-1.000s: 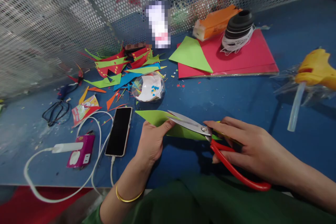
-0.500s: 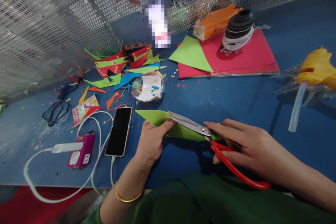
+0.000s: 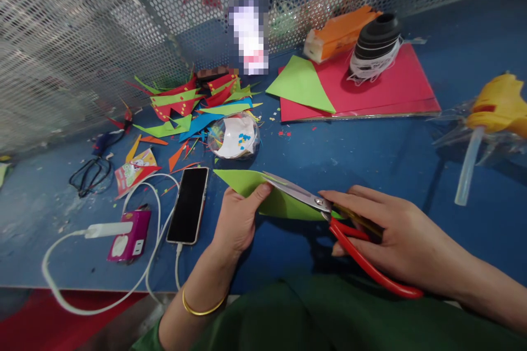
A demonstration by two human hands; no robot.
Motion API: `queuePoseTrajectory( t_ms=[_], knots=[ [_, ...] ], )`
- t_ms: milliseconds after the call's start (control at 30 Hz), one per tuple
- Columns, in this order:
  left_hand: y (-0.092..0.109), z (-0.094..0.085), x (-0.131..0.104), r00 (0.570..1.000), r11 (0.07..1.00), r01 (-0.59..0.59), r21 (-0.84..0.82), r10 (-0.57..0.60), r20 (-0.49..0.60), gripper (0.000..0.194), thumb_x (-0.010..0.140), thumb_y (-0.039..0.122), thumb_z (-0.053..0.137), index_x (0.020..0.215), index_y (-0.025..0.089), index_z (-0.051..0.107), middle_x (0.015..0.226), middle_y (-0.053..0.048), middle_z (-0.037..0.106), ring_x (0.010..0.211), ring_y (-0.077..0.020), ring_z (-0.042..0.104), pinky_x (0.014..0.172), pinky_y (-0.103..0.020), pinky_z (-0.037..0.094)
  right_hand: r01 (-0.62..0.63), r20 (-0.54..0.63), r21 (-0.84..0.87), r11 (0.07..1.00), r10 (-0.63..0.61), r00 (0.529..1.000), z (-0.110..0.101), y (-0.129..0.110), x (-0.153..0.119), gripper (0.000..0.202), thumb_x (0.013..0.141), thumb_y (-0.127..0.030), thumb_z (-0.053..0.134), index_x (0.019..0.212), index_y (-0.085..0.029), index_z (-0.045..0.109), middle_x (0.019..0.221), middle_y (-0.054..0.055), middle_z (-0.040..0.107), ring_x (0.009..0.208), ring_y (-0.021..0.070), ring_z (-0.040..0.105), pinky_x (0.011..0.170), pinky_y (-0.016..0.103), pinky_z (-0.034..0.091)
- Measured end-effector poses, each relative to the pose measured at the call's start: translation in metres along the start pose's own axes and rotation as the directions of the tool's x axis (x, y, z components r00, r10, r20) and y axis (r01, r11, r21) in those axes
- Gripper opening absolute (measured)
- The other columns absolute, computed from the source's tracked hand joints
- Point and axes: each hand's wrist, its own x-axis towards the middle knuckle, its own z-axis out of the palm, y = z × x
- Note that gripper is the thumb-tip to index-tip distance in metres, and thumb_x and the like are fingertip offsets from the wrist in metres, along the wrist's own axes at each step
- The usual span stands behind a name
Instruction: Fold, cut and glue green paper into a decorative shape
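My left hand (image 3: 241, 216) pinches a green sheet (image 3: 288, 207) between thumb and fingers, near its left part. The sheet's pointed corner sticks out past the fingers to the upper left. My right hand (image 3: 387, 225) is closed on red-handled scissors (image 3: 300, 193), whose blades point left and lie on the green sheet, with their tips close to my left thumb. One red handle loop reaches down toward the green clothing. A black phone (image 3: 188, 205) with a white cable lies just left of my left hand. Beyond the green sheet stands a clear round container (image 3: 234, 136) holding small blue scraps.
Cut paper pieces (image 3: 175, 100) lie at the back left. Red sheets (image 3: 379, 88) carry a black cone (image 3: 376, 38) with white thread, beside an orange box (image 3: 340, 33). A yellow glue gun (image 3: 496, 104) is at the right, a purple box (image 3: 129, 236) at the left.
Both hands stay almost in place, with the scissors still on the green sheet. The fingers of my right hand have shifted slightly around the handles. The rest of the view has moved a little.
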Motion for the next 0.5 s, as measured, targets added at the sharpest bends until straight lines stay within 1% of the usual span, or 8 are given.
queuePoseTrajectory(
  t_ms=[167, 367, 500],
  knots=[
    [0.0008, 0.0003, -0.0016, 0.999, 0.998, 0.05, -0.046, -0.049, 0.009, 0.032, 0.064, 0.034, 0.088, 0.088, 0.014, 0.078, 0.086, -0.008, 0.079, 0.078, -0.0249, 0.073, 0.078, -0.038, 0.059, 0.021, 0.022, -0.034, 0.999, -0.02, 1.0, 0.0039, -0.0016, 0.0003, 0.05, 0.089, -0.042, 0.065, 0.134, -0.021, 0.061, 0.091, 0.005, 0.068, 0.067, 0.015, 0.067, 0.06, 0.026, 0.057],
    [0.0032, 0.0018, -0.0028, 0.997, 0.994, 0.082, -0.07, -0.081, 0.016, 0.036, 0.06, 0.034, 0.09, 0.088, 0.015, 0.078, 0.087, -0.009, 0.079, 0.08, -0.0269, 0.074, 0.08, -0.039, 0.059, 0.05, 0.017, -0.042, 0.998, -0.05, 0.999, 0.0083, 0.0044, -0.0047, 0.046, 0.096, -0.038, 0.054, 0.14, -0.025, 0.057, 0.107, 0.01, 0.071, 0.077, 0.0187, 0.072, 0.062, 0.027, 0.058],
    [0.003, 0.001, -0.0024, 0.997, 0.993, 0.083, -0.079, -0.082, 0.015, 0.036, 0.06, 0.034, 0.09, 0.089, 0.015, 0.078, 0.088, -0.009, 0.079, 0.081, -0.027, 0.074, 0.08, -0.039, 0.059, 0.055, 0.012, -0.042, 0.998, -0.054, 0.998, 0.0091, 0.0067, -0.0044, 0.047, 0.094, -0.039, 0.055, 0.139, -0.025, 0.058, 0.102, 0.009, 0.072, 0.08, 0.0202, 0.072, 0.065, 0.028, 0.058]
  ],
)
